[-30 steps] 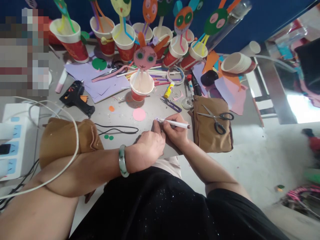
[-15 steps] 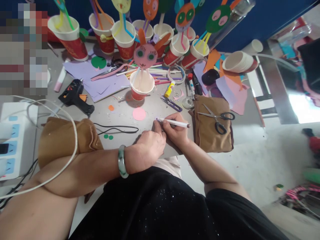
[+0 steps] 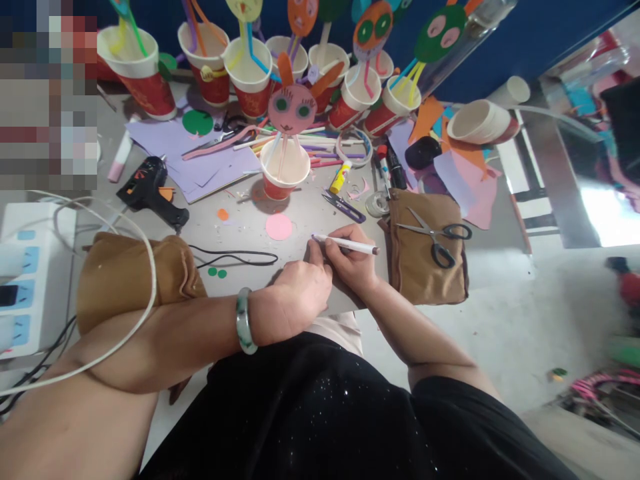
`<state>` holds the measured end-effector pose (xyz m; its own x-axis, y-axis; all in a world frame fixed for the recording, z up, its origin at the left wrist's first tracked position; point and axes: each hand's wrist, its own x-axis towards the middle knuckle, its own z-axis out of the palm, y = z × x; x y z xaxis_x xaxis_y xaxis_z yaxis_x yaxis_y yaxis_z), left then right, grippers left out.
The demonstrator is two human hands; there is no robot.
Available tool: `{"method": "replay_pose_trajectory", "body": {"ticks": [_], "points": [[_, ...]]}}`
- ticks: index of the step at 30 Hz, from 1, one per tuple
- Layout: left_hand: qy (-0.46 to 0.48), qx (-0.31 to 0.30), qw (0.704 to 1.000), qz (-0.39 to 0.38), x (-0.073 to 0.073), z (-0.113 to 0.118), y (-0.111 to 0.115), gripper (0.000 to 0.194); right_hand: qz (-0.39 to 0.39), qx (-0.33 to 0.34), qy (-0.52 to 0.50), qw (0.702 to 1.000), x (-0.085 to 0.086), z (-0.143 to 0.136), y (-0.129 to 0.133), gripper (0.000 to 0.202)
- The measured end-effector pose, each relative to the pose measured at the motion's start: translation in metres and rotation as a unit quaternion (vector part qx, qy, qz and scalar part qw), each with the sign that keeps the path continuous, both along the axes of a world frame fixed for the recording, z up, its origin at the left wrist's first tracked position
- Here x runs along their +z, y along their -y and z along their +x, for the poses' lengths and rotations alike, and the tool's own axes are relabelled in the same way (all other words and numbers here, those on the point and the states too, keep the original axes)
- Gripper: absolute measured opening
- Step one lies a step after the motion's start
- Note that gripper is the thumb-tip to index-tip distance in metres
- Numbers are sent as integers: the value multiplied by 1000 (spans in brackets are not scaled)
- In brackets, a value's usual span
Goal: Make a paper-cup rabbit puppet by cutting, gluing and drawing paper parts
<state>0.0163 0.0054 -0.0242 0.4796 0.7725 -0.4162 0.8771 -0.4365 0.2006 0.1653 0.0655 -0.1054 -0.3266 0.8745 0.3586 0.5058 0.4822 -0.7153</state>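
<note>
My right hand [image 3: 354,257] grips a white marker [image 3: 347,244], its dark end pointing right and a purplish tip low over the table. Beside it, my left hand [image 3: 303,287] is closed, knuckles up, its index finger pressed down close to the marker tip. Whatever lies under that fingertip is too small or hidden to make out. A pink paper disc [image 3: 279,227] rests just beyond my hands. Two small green discs [image 3: 217,273] lie left of my left hand. Behind the pink disc, a paper cup [image 3: 286,175] holds a pink rabbit face [image 3: 293,109] on straws.
Black-handled scissors [image 3: 437,235] lie on a brown pouch [image 3: 427,280] at right. Thread snips [image 3: 345,205] and a glue stick [image 3: 341,176] lie ahead. A glue gun [image 3: 153,193] and power strip [image 3: 30,273] are at left. Several decorated cups [image 3: 250,100] line the back.
Hardly anything differs. My hands and the marker keep the same place, and the view has shifted very slightly.
</note>
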Motion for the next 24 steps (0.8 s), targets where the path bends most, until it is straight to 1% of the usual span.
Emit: {"method": "replay_pose_trajectory", "body": {"ticks": [5, 13, 24], "points": [[-6, 5, 1000, -6, 1, 1, -1, 78, -10, -4, -2, 1000, -2, 0, -1, 12], [-7, -7, 1000, -18, 3, 0, -1, 84, -27, -10, 5, 1000, 0, -1, -1, 13], [-8, -2, 1000, -24, 8, -2, -2, 84, -43, -12, 4, 999, 2, -1, -2, 13]]}}
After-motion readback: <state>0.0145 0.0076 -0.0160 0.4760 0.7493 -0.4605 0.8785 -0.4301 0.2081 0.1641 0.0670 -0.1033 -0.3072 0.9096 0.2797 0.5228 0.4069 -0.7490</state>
